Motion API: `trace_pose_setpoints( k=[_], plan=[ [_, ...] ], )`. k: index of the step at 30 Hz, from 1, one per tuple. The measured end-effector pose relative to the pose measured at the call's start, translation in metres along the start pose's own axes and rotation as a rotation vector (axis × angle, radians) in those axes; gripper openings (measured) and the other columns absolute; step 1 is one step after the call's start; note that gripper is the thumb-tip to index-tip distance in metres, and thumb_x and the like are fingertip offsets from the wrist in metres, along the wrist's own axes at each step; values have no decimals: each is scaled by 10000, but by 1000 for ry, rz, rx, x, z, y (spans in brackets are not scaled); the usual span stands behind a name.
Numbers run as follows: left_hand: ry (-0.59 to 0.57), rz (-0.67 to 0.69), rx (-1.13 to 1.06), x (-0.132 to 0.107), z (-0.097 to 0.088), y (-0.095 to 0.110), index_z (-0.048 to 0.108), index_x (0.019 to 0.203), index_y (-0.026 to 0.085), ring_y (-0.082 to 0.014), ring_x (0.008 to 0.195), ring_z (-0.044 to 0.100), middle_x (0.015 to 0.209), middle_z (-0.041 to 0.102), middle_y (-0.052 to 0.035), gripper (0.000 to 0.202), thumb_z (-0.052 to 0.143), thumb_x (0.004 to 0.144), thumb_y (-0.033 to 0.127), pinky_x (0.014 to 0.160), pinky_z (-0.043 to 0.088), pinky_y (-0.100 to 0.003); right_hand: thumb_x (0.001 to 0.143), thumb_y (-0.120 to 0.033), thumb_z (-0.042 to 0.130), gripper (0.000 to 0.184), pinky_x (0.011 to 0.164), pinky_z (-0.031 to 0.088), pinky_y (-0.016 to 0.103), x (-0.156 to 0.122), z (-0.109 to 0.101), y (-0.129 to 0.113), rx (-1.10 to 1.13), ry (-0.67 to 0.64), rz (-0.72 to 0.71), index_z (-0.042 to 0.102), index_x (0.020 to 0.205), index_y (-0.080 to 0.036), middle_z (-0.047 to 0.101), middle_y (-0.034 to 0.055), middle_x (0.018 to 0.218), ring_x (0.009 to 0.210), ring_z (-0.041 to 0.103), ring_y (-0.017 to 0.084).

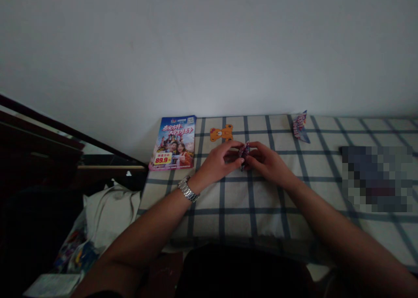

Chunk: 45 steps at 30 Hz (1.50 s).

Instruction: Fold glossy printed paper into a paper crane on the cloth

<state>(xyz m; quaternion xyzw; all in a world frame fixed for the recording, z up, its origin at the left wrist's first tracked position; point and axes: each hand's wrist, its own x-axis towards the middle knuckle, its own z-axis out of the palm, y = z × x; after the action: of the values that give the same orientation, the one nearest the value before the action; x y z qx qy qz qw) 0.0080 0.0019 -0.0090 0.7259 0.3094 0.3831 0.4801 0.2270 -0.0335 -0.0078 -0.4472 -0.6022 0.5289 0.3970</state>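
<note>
A small piece of folded printed paper [244, 149] is held upright between my two hands, over the checked cloth [209, 202]. My left hand [218, 160], with a metal watch [188, 189] on its wrist, pinches the paper's left side. On the other side, the fingers and thumb of my right hand [269, 162] grip it as well. The paper's exact shape is partly hidden by my fingers. Just beyond my left hand lies a flat orange bear figure [222, 133].
A stack of printed flyers [174, 143] lies at the cloth's left end. Another folded printed paper piece [300, 127] stands near the wall [209, 49]. At right is a blurred dark item [377, 178]. White bags [112, 211] sit low on the left.
</note>
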Motion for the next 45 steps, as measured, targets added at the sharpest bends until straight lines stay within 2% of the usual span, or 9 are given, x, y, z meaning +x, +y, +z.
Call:
trace_pose_setpoints(
  k=[7, 16, 21, 32, 42, 45],
  plan=[
    [10, -14, -36, 0, 0, 5, 615, 1276, 186, -220, 1126, 738, 1277, 697, -120, 324, 651, 954, 198, 990, 629, -377, 968, -405, 688, 370, 818, 668, 409, 0, 0, -3, 24, 11, 6, 580, 1286, -248, 771, 53, 1002, 862, 784, 227],
    [-5, -3, -70, 4, -6, 8, 668, 1241, 204, -236, 1155, 713, 1263, 710, -100, 268, 653, 995, 308, 974, 613, -373, 963, -429, 718, 365, 827, 669, 411, 2, -2, -7, 145, 5, -19, 620, 1263, -248, 766, 51, 1013, 888, 767, 219],
    [-4, 27, -43, 5, -8, 6, 687, 1252, 221, -243, 1211, 688, 1282, 704, -95, 260, 635, 1018, 321, 1012, 592, -392, 941, -481, 741, 382, 809, 674, 407, 3, -2, -9, 166, 25, -7, 637, 1230, -254, 774, 45, 1001, 837, 765, 206],
    [7, 107, -21, 5, -10, 5, 699, 1222, 244, -229, 1299, 629, 1332, 681, -84, 213, 593, 1037, 233, 1149, 494, -456, 912, -490, 778, 365, 854, 677, 418, 2, 0, -13, 245, 67, 13, 676, 1181, -266, 763, 59, 1097, 974, 753, 226],
    [-10, 118, 103, 4, -11, 6, 696, 1265, 277, -210, 1137, 678, 1227, 711, -58, 251, 534, 1074, 281, 1011, 556, -383, 939, -395, 740, 310, 856, 686, 406, 2, -3, -7, 316, 67, 38, 674, 1222, -287, 743, 41, 1143, 975, 755, 209],
    [-2, 123, 154, 4, -11, 5, 700, 1274, 279, -214, 1119, 684, 1213, 717, -63, 261, 540, 1068, 273, 1016, 548, -394, 948, -434, 730, 319, 831, 692, 406, 2, -2, -8, 309, 63, 44, 657, 1221, -287, 738, 47, 1130, 976, 756, 217]
  ],
)
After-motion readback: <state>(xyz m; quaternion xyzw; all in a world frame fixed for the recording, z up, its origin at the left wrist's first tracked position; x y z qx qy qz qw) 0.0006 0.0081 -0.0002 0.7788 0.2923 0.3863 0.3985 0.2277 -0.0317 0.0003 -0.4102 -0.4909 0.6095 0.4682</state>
